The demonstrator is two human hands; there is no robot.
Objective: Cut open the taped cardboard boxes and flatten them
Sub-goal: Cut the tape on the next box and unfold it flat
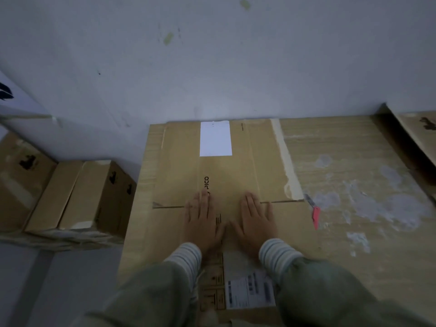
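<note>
Two green sleeves with striped cuffs reach forward from the bottom edge. Between them a white shipping label (250, 291) sits on the near part of a flattened box (238, 175), which lies on a wooden table (354, 232). The left hand (201, 220) and the right hand (256, 220) both lie palm down on the cardboard, fingers straight and spread, pressing it flat and gripping nothing; the thumbs almost meet in the middle. The left fingertips reach the printed word "PICO". A slit runs across the box just under the fingers, out to both sides. Just right of the box, on the table, lies a red cutter (315, 215), apart from both hands. A strip of pale tape (286, 161) runs along the right edge of the box. Farther on, a blank white sticker (215, 139) is stuck near the far edge, which meets the wall (212, 55). At the far right another cardboard piece (417, 133) leans on the table corner. To the left, lower down on the floor, stands a row of closed boxes (70, 194)
</note>
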